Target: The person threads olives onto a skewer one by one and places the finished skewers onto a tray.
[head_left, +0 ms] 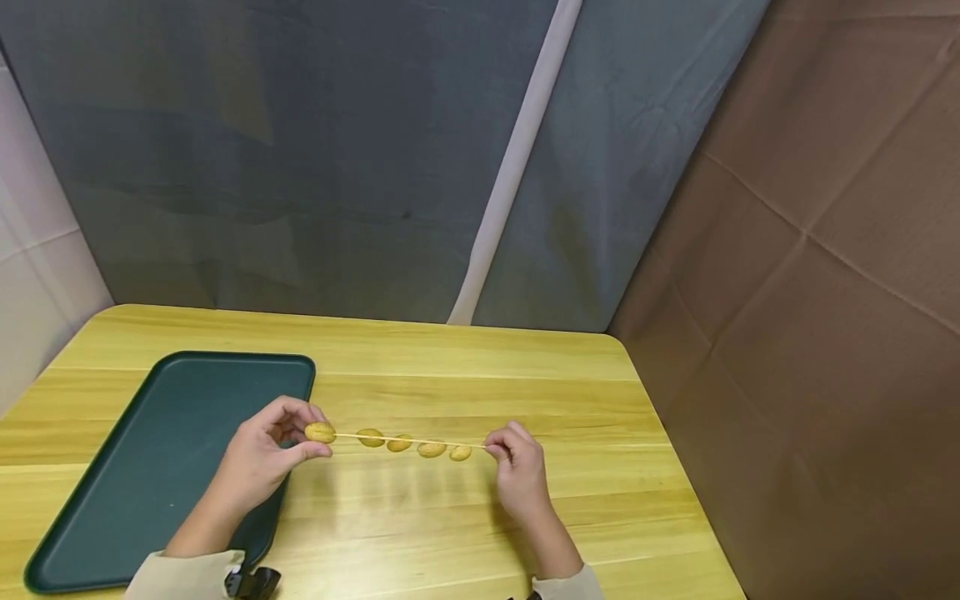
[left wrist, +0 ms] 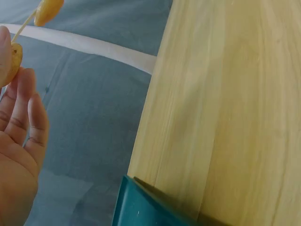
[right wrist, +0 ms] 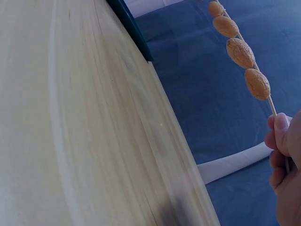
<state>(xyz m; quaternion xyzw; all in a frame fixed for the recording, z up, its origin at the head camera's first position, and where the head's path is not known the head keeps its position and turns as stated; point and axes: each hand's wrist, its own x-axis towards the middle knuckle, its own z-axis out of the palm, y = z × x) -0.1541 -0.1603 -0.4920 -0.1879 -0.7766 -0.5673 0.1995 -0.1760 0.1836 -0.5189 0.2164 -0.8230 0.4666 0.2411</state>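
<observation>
My right hand [head_left: 521,471] grips one end of a thin skewer [head_left: 408,439], thumb pressed on it in the right wrist view. Several oval, wrinkled, golden-brown food pieces [right wrist: 240,52] sit along the stick, which is held nearly level above the table. At the stick's other end, my left hand [head_left: 258,454] pinches another oval piece [head_left: 320,432] between thumb and fingers. The skewer's tip meets this piece [left wrist: 16,59] in the left wrist view; how deep it goes is hidden.
A dark green tray [head_left: 161,467] lies on the left of the wooden table [head_left: 615,500], partly under my left arm. Grey cloth [head_left: 337,167] hangs behind the table and brown cloth [head_left: 825,333] at the right.
</observation>
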